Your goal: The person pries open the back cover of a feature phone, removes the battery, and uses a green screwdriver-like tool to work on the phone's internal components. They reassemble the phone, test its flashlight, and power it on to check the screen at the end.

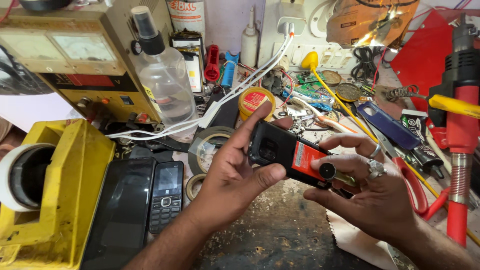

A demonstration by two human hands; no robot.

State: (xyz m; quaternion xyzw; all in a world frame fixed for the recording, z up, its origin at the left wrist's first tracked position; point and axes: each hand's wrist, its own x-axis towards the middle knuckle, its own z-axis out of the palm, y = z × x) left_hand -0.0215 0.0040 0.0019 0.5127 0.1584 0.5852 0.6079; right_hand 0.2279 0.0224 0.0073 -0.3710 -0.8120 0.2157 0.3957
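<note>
Left hand closed around the upper end of a small black phone with its back cover off and an orange-red battery exposed, thumb pressed along the lower edge, fingers wrapped behind. Right hand, two rings on its fingers, pinched shut on a short black-capped tool with a brass-coloured shaft, cap touching the lower end of the phone beside the battery. Phone held tilted above the middle of the worn dark tabletop. To the left, flat on the tabletop: black keypad phone just beside a larger black touchscreen phone; beyond them, yellow tape dispenser. Behind the hands: clear plastic spray bottle, rolls of tape, white cables. To the right: red-handled scissors, red and black heat gun.
</note>
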